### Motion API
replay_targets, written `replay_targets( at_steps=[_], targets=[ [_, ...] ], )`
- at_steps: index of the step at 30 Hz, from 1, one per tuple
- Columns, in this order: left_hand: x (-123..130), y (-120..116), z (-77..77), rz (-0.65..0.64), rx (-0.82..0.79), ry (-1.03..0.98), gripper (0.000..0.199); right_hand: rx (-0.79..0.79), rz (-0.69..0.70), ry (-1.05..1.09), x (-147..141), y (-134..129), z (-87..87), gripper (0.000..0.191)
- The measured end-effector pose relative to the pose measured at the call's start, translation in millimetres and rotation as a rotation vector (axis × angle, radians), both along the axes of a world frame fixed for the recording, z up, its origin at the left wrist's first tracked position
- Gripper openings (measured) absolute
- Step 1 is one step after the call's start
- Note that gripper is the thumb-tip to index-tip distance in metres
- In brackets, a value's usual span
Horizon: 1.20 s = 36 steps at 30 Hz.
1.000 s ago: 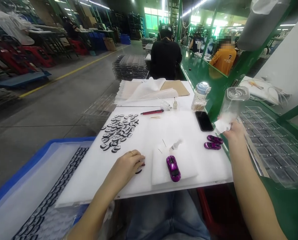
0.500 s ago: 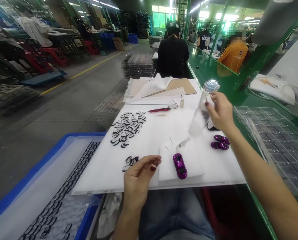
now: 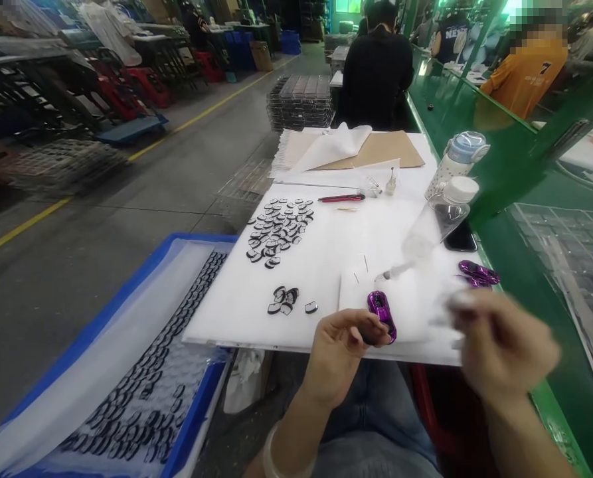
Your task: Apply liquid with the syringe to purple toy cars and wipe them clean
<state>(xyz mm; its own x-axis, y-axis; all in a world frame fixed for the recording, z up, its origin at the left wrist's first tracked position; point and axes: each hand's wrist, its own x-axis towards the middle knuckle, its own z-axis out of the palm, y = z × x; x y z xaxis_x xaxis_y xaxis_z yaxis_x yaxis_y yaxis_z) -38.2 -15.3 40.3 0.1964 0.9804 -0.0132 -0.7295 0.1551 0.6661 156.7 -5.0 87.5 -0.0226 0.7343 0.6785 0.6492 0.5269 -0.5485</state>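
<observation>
My left hand (image 3: 338,352) is curled at the front of the white table, its fingertips overlapping the near end of a purple toy car (image 3: 380,309). A dark patch shows between thumb and fingers; I cannot make out what it is. The car lies on a white foam pad (image 3: 416,325). To the right, my right hand (image 3: 508,338) is smeared by motion, with a whitish blur at its fingertips. Beyond it are more purple toy cars (image 3: 478,271). Small black-rimmed pieces (image 3: 283,300) lie left of my left hand, one of them (image 3: 311,307) apart from the cluster.
A capped clear bottle (image 3: 435,222) leans beside a dotted drinking bottle (image 3: 458,159) and a phone (image 3: 460,237). A larger spread of black-rimmed pieces (image 3: 281,229), a red pen (image 3: 340,198) and brown paper (image 3: 390,151) lie on the table. A blue-edged tray (image 3: 176,240) stands left; co-workers sit ahead.
My right hand has left the clear bottle's white cap and come down toward me. My left hand has moved right to the purple car. The view has tilted down and turned left.
</observation>
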Motion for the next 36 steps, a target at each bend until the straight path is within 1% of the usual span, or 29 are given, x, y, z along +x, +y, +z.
replay_targets(
  at_steps=[1,3,5,7,9,12,14,17,19,21,23,25,26,28,29,31,34,36],
  targets=[
    [1,-1,0.2,-0.005,-0.003,0.001,0.027,0.047,0.093,-0.066,-16,-6,-2.4,0.011],
    [4,-2,0.5,-0.012,-0.008,-0.001,0.026,0.139,0.201,-0.155,-40,-13,-4.2,0.013],
    [6,-4,0.2,-0.002,-0.019,0.000,0.023,0.197,0.227,-0.193,-50,-13,-4.5,0.013],
    [8,-5,-0.9,0.039,-0.043,0.012,0.021,0.244,0.234,-0.208,-50,-13,-4.3,0.015],
    [9,-6,-2.3,0.074,-0.064,0.028,0.023,0.249,0.267,-0.238,-43,-13,-3.0,0.016],
    [11,-6,-3.2,0.056,-0.075,0.027,0.029,0.215,0.237,-0.267,-36,-12,0.9,0.015],
    [12,-5,-2.6,0.039,-0.073,0.021,0.029,0.208,0.212,-0.251,-38,-11,2.8,0.015],
    [11,-5,-1.8,0.040,-0.069,0.038,0.027,0.240,0.290,-0.248,-43,-11,1.9,0.016],
    [7,-5,-2.6,0.065,-0.046,0.077,0.027,0.233,0.319,-0.262,-40,-12,-1.0,0.015],
    [-1,-4,-5.0,0.107,0.010,0.193,0.029,0.157,0.275,-0.217,-30,-14,-5.4,0.012],
    [-8,-3,-8.1,0.203,0.133,0.450,0.024,0.009,0.182,-0.100,-18,-15,-11.3,0.007],
    [-13,-2,-10.8,0.354,0.358,0.799,0.017,-0.168,0.101,0.001,-11,-15,-19.0,0.008],
    [-13,-1,-11.9,0.430,0.488,0.962,0.016,-0.248,0.082,0.031,-9,-15,-23.2,0.009],
    [-11,1,-13.5,0.535,0.717,1.188,0.017,-0.357,0.078,0.060,-12,-15,-31.1,0.008],
    [-9,2,-14.2,0.554,0.793,1.252,0.017,-0.382,0.085,0.070,-14,-15,-34.3,0.007],
    [-4,3,-15.6,0.565,0.872,1.333,0.016,-0.393,0.078,0.086,-19,-15,-38.5,0.008],
    [2,2,-18.2,0.564,0.900,1.403,0.013,-0.414,0.059,0.057,-22,-14,-39.3,0.010],
    [3,2,-19.7,0.557,0.898,1.413,0.014,-0.458,0.075,0.008,-22,-13,-37.6,0.011]
  ],
)
